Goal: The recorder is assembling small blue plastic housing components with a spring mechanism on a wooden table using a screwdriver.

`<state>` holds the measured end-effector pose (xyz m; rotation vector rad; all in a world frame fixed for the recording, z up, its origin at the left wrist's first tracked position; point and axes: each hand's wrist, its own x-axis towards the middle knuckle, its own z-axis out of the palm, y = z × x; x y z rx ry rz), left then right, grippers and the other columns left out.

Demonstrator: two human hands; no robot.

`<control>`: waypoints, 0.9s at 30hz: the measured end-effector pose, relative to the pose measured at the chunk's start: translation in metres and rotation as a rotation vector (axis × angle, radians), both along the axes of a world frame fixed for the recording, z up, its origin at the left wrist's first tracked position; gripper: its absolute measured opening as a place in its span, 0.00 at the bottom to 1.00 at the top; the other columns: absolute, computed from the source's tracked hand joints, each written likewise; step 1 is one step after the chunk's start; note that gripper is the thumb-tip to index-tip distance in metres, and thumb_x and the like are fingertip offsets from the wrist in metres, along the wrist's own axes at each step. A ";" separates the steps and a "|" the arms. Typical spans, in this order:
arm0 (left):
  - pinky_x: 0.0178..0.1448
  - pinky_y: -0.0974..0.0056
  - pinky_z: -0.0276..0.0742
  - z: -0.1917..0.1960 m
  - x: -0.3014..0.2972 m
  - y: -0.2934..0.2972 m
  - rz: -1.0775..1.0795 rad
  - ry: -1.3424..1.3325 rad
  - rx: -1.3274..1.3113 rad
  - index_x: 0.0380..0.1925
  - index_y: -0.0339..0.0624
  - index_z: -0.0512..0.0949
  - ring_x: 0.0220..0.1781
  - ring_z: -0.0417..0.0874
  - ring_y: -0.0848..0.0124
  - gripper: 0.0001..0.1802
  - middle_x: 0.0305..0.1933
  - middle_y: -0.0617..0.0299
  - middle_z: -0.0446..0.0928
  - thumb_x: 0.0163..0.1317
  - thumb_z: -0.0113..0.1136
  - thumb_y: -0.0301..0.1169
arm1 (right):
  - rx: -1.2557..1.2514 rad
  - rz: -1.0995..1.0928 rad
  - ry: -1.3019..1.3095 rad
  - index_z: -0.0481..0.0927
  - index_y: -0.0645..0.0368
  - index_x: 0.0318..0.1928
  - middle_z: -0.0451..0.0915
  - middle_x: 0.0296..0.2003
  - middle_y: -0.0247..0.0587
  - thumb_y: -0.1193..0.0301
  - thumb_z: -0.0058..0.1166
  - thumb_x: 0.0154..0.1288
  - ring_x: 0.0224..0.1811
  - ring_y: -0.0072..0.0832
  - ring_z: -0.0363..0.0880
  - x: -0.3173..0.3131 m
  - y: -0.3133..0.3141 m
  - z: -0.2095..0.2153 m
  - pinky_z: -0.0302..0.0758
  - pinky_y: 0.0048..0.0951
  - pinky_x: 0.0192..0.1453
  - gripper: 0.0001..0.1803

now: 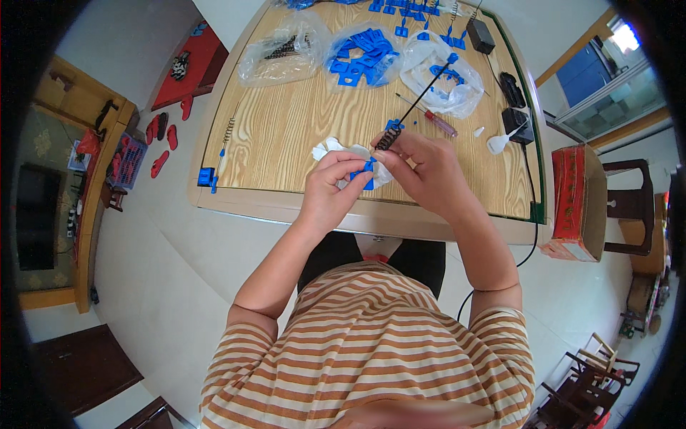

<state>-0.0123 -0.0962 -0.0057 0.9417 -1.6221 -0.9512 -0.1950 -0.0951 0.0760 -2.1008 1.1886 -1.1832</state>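
My left hand (pixel 332 184) pinches a small blue plastic piece (pixel 369 183) near the table's front edge. Close beside it, my right hand (pixel 421 168) has its fingers closed on a dark coil spring (pixel 389 137). A thin black rod (pixel 423 95) runs from the spring up and to the right, with a blue part (pixel 452 58) at its far end. The fingertips of both hands nearly meet, and they hide how spring and blue piece relate. White crumpled material (pixel 329 148) lies under the hands. Beyond my right hand rests a screwdriver with a red handle (pixel 441 124).
Farther back on the wooden table (pixel 286 136) are a bag of springs (pixel 282 53), a bag of blue parts (pixel 361 61) and a white bag (pixel 468 96). Several assembled pieces stand at the far edge. A black adapter (pixel 516 123) sits right; a blue-based spring piece (pixel 207 177) lies left.
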 end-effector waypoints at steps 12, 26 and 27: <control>0.42 0.70 0.75 0.002 -0.001 0.000 -0.005 0.014 0.011 0.38 0.35 0.83 0.36 0.76 0.74 0.09 0.43 0.59 0.77 0.55 0.67 0.23 | 0.031 0.030 0.104 0.81 0.65 0.41 0.82 0.27 0.42 0.73 0.59 0.63 0.25 0.26 0.80 -0.005 -0.002 0.000 0.75 0.25 0.31 0.09; 0.41 0.70 0.75 0.000 -0.001 -0.001 0.009 -0.003 0.007 0.37 0.36 0.83 0.36 0.76 0.74 0.09 0.42 0.60 0.78 0.55 0.67 0.22 | 0.052 0.035 0.096 0.81 0.66 0.42 0.83 0.29 0.43 0.73 0.58 0.64 0.26 0.26 0.79 -0.006 -0.002 0.007 0.76 0.25 0.32 0.09; 0.41 0.70 0.75 0.000 -0.001 0.000 0.009 0.006 0.014 0.37 0.36 0.83 0.36 0.76 0.74 0.09 0.42 0.60 0.78 0.55 0.67 0.22 | 0.054 0.034 0.104 0.81 0.66 0.42 0.83 0.29 0.42 0.73 0.58 0.64 0.26 0.25 0.80 -0.006 -0.002 0.007 0.76 0.25 0.32 0.09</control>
